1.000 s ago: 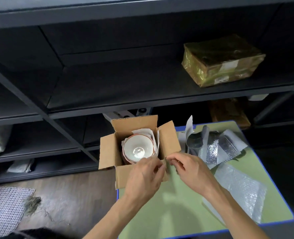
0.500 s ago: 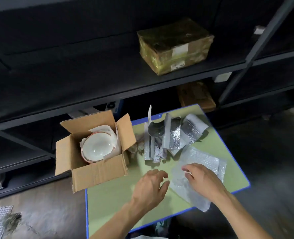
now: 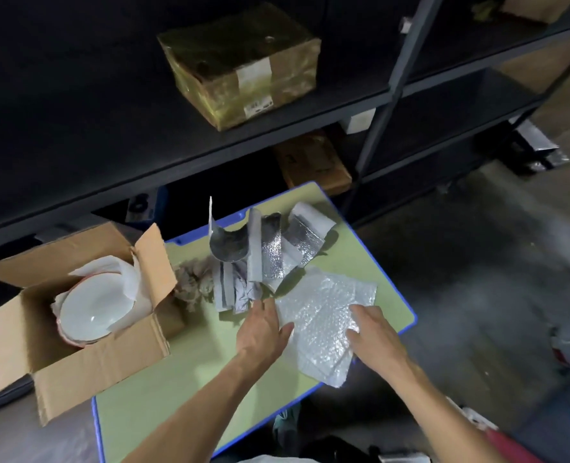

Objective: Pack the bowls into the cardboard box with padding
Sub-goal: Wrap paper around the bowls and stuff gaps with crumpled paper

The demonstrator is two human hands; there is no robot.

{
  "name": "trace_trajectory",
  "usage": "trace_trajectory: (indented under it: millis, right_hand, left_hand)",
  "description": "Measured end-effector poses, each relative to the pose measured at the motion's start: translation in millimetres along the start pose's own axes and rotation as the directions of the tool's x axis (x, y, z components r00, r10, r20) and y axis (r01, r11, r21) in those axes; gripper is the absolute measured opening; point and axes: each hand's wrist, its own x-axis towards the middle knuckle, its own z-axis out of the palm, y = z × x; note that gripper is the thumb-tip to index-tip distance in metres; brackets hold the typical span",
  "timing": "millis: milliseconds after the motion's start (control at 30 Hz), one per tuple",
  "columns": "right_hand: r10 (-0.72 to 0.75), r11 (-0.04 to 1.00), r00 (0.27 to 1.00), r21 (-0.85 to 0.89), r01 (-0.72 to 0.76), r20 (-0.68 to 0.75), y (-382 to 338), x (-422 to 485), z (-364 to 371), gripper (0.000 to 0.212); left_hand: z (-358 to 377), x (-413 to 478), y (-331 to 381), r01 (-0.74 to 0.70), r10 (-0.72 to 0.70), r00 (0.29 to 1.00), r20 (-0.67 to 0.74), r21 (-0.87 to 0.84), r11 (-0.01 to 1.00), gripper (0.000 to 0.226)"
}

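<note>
An open cardboard box (image 3: 100, 365) stands on the left end of a small green table (image 3: 183, 372). Inside it sits a white bowl (image 3: 91, 312) with a reddish rim, with white foam padding (image 3: 133, 282) behind it. A sheet of bubble wrap (image 3: 323, 322) lies on the table's right part. My left hand (image 3: 263, 329) rests flat on the sheet's left edge with fingers straight. My right hand (image 3: 373, 335) lies on the sheet's right side, fingers loosely spread.
Strips of silver foil padding (image 3: 270, 252) and a tuft of brown shredded filler (image 3: 193, 282) lie at the table's far side. Dark metal shelving stands behind, holding a taped yellowish parcel (image 3: 243, 65). The table's blue edge (image 3: 407, 312) is close to my right hand.
Both hands left the box's front flap and moved right onto the bubble wrap. The view swung right, so the box now sits at the left.
</note>
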Motion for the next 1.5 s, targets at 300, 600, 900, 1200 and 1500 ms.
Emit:
trace_trajectory:
  millis: [300,600,900,1200,1500]
  right_hand:
    - [0.1,0.991,0.991,0.098,-0.091,-0.093,-4,13,11,0.067]
    - [0.108,0.956,0.973,0.288,-0.046,-0.205,-11,11,-6,0.07]
    - [-0.28,0.951,0.955,0.11,0.29,-0.102,-70,5,-43,0.06]
    - [-0.466,0.855,0.884,0.272,0.442,0.029,-133,-2,-73,0.007]
    - [-0.654,0.751,0.75,0.209,0.627,0.1,-219,-21,-89,0.004]
  left_hand:
    - [3,-2,-2,0.076,-0.128,0.986,-0.104,-0.397,0.914,0.027]
    - [-24,-33,-12,0.059,-0.13,0.99,-0.061,-0.655,0.753,0.016]
    - [-77,-62,-24,-0.093,-0.046,0.971,-0.236,-0.544,0.834,0.019]
    - [-115,-106,-42,-0.102,-0.167,0.923,-0.345,-0.64,0.761,0.016]
    - [-146,-136,-85,-0.026,-0.178,0.914,-0.365,-0.49,0.871,0.024]
